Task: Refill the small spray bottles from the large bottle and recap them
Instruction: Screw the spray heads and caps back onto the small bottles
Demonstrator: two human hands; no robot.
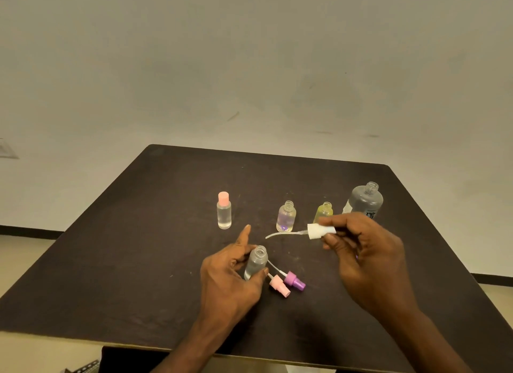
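While left hand (227, 275) grips bottle (256, 263), right hand (366, 259) pinches sprayer (319, 231)

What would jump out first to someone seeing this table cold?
The two hands at centre: the right hand pinches a white spray cap with its tube pointing left, while the left hand grips an open small bottle. Next, the pink cap and purple cap lying loose beside that bottle, and the large bottle standing uncapped at the right rear.
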